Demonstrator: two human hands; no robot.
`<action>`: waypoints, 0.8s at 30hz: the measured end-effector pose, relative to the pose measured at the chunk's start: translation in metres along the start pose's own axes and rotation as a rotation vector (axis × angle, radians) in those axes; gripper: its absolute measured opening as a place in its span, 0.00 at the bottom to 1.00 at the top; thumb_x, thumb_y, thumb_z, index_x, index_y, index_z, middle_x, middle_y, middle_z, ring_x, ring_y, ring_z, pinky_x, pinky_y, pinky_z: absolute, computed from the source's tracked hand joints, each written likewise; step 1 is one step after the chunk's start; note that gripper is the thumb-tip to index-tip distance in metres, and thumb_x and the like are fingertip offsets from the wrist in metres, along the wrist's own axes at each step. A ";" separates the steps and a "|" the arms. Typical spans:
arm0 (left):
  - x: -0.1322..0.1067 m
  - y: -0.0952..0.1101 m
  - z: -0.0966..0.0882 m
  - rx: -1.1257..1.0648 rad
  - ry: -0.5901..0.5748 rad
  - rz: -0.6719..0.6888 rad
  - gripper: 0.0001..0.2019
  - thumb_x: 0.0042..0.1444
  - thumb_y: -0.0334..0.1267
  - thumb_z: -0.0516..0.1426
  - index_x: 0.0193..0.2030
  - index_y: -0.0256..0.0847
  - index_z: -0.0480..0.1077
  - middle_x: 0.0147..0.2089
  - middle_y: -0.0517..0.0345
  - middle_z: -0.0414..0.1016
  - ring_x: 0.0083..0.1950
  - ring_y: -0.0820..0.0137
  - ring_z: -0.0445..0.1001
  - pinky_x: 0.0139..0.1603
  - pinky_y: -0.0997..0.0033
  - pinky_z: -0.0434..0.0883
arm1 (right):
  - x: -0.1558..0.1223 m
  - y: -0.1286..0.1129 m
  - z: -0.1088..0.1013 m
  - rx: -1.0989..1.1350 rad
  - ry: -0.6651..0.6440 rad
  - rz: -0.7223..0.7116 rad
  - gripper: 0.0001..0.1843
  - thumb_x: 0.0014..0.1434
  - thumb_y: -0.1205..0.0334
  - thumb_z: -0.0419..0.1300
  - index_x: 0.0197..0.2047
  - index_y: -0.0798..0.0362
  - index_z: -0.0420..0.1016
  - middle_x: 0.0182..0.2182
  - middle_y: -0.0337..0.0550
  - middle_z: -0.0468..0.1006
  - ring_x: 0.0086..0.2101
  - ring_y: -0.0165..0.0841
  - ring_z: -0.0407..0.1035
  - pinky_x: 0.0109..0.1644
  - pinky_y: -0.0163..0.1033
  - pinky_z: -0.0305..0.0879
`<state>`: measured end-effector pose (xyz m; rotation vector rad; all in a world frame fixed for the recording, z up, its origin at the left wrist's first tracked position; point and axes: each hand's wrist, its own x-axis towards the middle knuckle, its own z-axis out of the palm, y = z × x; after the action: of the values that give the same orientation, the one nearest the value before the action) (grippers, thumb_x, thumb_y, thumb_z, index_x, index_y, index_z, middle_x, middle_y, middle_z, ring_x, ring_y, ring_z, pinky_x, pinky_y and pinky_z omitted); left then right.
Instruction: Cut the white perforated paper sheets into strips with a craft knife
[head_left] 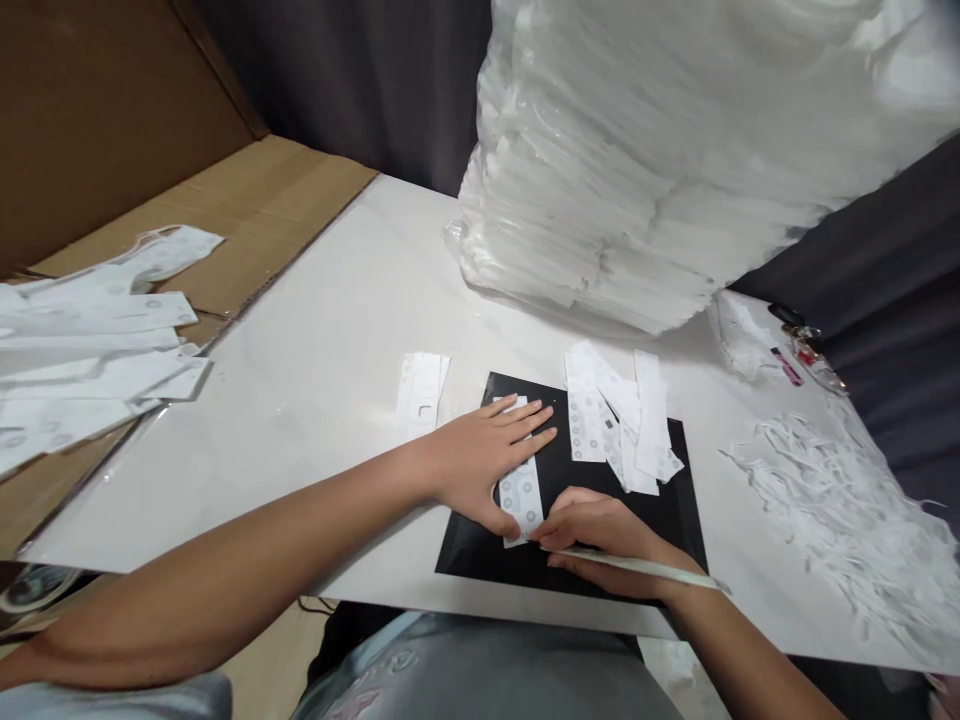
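My left hand (487, 450) lies flat with fingers spread over a white paper strip (523, 498) printed with grey rings, which rests on a black mat (480, 550). Its thumb presses near the strip's lower end. Beside that end, my right hand (592, 535) is closed in a pinch on a narrow white band (652, 567), which trails back over the wrist. To the right of my left hand, a loose pile of similar printed strips (619, 415) lies partly on the mat. Left of the mat is a small stack of white strips (421, 390).
Many white strips (97, 340) lie on cardboard (277, 195) at the left. A tall bundle in clear plastic (637, 200) stands at the back of the white table (322, 320). At the right are a heap of thin white bands (847, 530) and small items (806, 355).
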<state>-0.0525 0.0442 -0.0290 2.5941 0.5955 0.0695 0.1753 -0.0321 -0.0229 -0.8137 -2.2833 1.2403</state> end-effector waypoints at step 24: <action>0.002 0.000 -0.001 -0.019 -0.010 -0.015 0.55 0.44 0.68 0.57 0.70 0.33 0.47 0.72 0.39 0.38 0.72 0.49 0.41 0.70 0.49 0.36 | -0.003 0.013 0.007 -0.112 -0.002 0.061 0.10 0.60 0.59 0.60 0.43 0.45 0.80 0.32 0.40 0.77 0.33 0.31 0.71 0.37 0.35 0.69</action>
<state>-0.0503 0.0452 -0.0281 2.5696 0.6077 0.0570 0.1770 -0.0324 -0.0382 -0.9285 -2.3631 1.1472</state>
